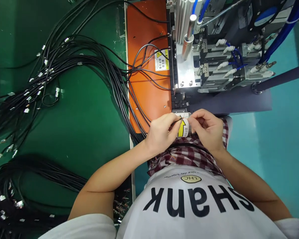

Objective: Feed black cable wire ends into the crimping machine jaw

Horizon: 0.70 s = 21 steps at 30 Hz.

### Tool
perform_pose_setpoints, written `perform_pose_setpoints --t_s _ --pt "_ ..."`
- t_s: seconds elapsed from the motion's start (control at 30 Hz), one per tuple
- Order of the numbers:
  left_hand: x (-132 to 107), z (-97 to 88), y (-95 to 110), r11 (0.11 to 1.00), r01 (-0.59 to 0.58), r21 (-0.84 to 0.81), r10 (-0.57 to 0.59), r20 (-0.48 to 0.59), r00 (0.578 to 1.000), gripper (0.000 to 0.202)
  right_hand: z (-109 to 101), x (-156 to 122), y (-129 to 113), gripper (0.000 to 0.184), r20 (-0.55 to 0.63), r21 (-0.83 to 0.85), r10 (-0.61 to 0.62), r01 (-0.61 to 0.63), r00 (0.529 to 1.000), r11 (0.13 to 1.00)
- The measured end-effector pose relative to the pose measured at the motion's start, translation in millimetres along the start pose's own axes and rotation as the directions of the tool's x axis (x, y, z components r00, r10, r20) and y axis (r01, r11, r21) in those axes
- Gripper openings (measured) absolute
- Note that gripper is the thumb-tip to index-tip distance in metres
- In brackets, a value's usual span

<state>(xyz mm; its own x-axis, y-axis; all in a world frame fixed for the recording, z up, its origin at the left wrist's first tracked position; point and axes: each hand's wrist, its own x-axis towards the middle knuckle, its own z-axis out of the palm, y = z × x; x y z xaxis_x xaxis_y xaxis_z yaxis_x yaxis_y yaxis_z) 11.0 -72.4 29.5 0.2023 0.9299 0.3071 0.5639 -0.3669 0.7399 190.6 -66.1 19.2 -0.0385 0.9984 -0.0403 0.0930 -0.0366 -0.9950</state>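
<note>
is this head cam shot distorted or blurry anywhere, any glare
Head view: wide-angle bend, so the orange plate and machine edges lean toward the borders. Head view: even light, faint sheen on the green mat, little shadow. Head view: left hand and right hand are sharp, but the thin wire they pinch is too fine to resolve.

Thin black cable (177,120), only one end showing. A short stretch spans between left hand (161,132) and right hand (206,130), pinched by the fingertips of both. Roughly level, slanting slightly up to the right. Tip looks stripped, strands too fine to tell. Held off the surface at the bench's near edge, just above the yellow arrow label (183,128), by the orange plate's (144,30) near right corner.
</note>
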Motion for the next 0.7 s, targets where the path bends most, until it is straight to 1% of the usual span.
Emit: perform_pose_setpoints --t_s 0.07,0.1,0.13,0.17,0.23,0.3,0.33,0.37,0.43,0.5,0.53,0.6,0.7 --pt "1.0 -1.1 -0.1 0.995 0.037 -0.087 -0.037 0.006 0.999 0.010 1.1 -0.9 1.4 0.017 0.063 0.116 0.093 -0.100 0.994 0.988" --pt "1.6 -1.4 -0.1 0.990 0.059 -0.128 -0.058 0.012 0.998 0.011 1.6 -1.3 0.8 0.018 0.097 0.146 0.133 -0.147 0.986 0.978" --pt "2.1 -1.6 -0.1 0.983 0.081 -0.163 -0.079 0.017 0.997 0.011 2.1 -1.7 -0.9 0.018 0.117 0.148 0.155 -0.171 0.981 0.974" --pt "2.5 -1.5 -0.2 0.976 0.100 -0.194 -0.097 0.022 0.995 0.011 2.7 -2.0 -3.4 0.018 0.116 0.120 0.147 -0.161 0.982 0.980" --pt "3.0 -0.9 -0.6 0.962 0.129 -0.242 -0.125 0.030 0.992 0.012 3.8 -2.2 -8.7 0.015 0.075 0.002 0.045 -0.046 0.996 0.999" --pt "3.0 -0.1 -1.3 0.947 0.158 -0.281 -0.153 0.042 0.987 0.013 2.8 -1.4 -11.6 0.012 0.050 -0.121 -0.091 0.096 0.995 0.988" --pt "2.8 0.1 -1.6 0.939 0.175 -0.296 -0.169 0.048 0.985 0.013 1.1 -0.5 -11.5 0.011 0.066 -0.153 -0.120 0.129 0.991 0.980" --pt "2.6 0.3 -2.0 0.932 0.192 -0.306 -0.184 0.054 0.981 0.013 -1.6 0.6 -10.3 0.010 0.101 -0.158 -0.106 0.121 0.989 0.980" --pt "2.2 0.2 -2.4 0.925 0.218 -0.312 -0.208 0.065 0.976 0.013 -8.7 3.1 -6.2 0.011 0.172 -0.109 0.006 0.013 0.985 0.994" --pt "2.1 -0.3 -2.1 0.923 0.227 -0.310 -0.214 0.077 0.974 0.013 -15.8 6.0 -2.5 0.016 0.203 -0.024 0.111 -0.108 0.973 0.994" --pt "2.1 -0.7 -1.8 0.924 0.226 -0.310 -0.210 0.085 0.974 0.013 -18.4 7.6 -1.7 0.017 0.206 0.020 0.139 -0.146 0.969 0.989" --pt "2.3 -1.8 -0.5 0.926 0.215 -0.309 -0.193 0.100 0.976 0.012 -21.0 10.9 -2.7 0.016 0.215 0.090 0.157 -0.180 0.964 0.980" --pt "2.0 -3.3 2.2 0.937 0.191 -0.291 -0.167 0.105 0.980 0.012 -19.3 14.2 -7.6 0.014 0.251 0.141 0.185 -0.225 0.950 0.964"
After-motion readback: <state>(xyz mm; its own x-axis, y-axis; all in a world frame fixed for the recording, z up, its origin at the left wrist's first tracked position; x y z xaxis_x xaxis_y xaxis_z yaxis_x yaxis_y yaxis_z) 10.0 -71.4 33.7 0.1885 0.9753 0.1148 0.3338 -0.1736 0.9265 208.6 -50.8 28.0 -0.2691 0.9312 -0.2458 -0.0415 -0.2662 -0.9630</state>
